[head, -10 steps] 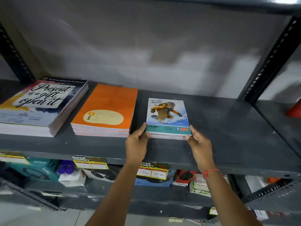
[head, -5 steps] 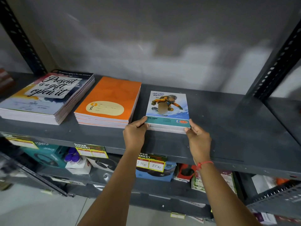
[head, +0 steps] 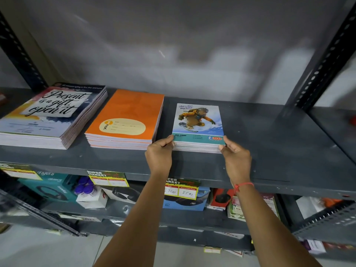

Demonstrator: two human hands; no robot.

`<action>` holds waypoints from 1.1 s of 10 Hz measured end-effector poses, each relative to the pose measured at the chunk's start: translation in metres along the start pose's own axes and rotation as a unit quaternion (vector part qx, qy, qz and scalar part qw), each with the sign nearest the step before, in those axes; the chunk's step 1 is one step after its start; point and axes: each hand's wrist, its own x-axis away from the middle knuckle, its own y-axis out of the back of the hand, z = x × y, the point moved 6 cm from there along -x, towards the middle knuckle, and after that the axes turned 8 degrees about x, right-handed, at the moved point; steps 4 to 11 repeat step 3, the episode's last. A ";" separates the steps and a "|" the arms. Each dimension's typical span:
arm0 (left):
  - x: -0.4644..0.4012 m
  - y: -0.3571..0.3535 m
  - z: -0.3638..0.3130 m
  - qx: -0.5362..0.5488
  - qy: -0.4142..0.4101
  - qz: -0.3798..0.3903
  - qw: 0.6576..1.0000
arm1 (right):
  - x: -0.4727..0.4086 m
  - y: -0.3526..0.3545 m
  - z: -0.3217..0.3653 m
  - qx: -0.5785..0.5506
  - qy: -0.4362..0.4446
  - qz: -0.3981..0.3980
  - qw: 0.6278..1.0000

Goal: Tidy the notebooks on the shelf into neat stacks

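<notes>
Three notebook stacks lie on the grey metal shelf [head: 269, 143]. At the left is a tall stack with a "Present is a gift, open it" cover [head: 52, 114]. An orange-covered stack [head: 129, 116] sits in the middle. To its right is a small stack with a snowboarder cover [head: 198, 122], squared up and close to the shelf's front. My left hand [head: 159, 155] grips that stack's near left corner, thumb on the cover. My right hand [head: 236, 157] grips its near right corner the same way.
The shelf stretches bare to the right of the small stack up to a perforated black upright [head: 323, 60]. Price tags [head: 181, 187] hang on the shelf's front lip. The lower shelf holds boxed goods [head: 185, 201]. A grey wall backs the shelf.
Both hands stay on the small stack's near corners. The stack sits slightly farther from the orange stack, and the view has shifted a little.
</notes>
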 end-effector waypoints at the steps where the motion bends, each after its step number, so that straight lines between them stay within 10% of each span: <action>1: 0.002 0.001 -0.002 -0.009 -0.007 0.015 1.000 | 0.002 0.001 0.003 0.015 -0.004 0.017 1.000; 11: 0.038 0.013 -0.018 -0.045 -0.025 0.078 0.996 | 0.047 0.027 0.028 0.144 0.042 -0.021 0.989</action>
